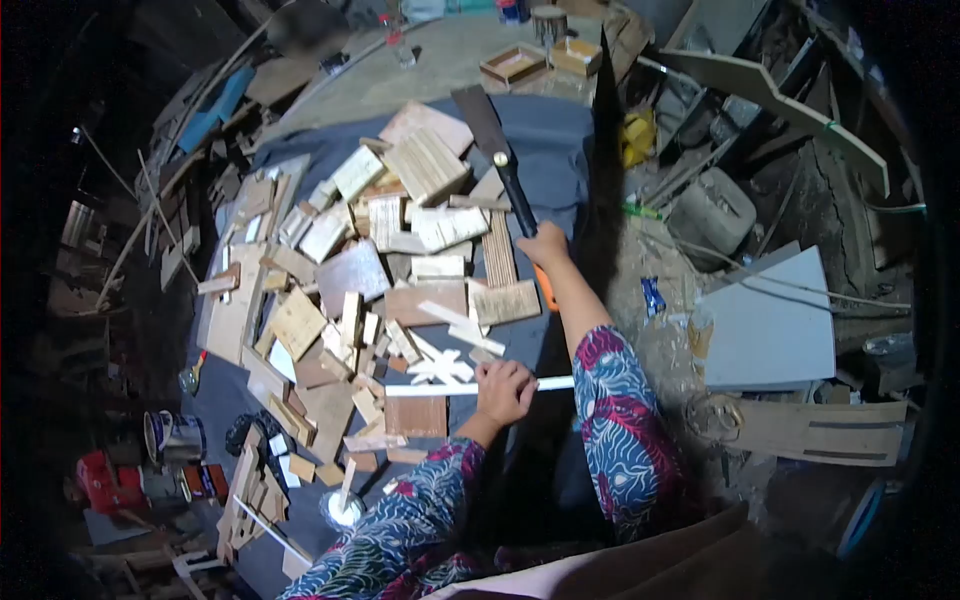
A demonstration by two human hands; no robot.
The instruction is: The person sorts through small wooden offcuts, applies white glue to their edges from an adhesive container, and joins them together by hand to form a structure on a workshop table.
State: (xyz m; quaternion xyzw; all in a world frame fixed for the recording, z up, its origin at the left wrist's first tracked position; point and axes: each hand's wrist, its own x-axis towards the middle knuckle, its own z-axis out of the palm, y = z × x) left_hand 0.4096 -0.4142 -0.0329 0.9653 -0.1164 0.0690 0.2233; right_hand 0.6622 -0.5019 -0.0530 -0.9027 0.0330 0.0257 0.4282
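Observation:
My left hand is closed around a thin white strip, which lies across a reddish-brown block and sticks out to the right past my fingers. Farther up, my right hand grips the black and orange handle of a hand saw. The saw's dark blade points up and to the left, beyond the wood pile. Short white sticks lie crossed just above the strip. Many wood blocks are heaped left of the saw.
A dark cloth lies under the wood. Two small wooden boxes and a clear bottle stand at the back. On the right are a grey jerrycan and a pale panel. A paint can stands at the left.

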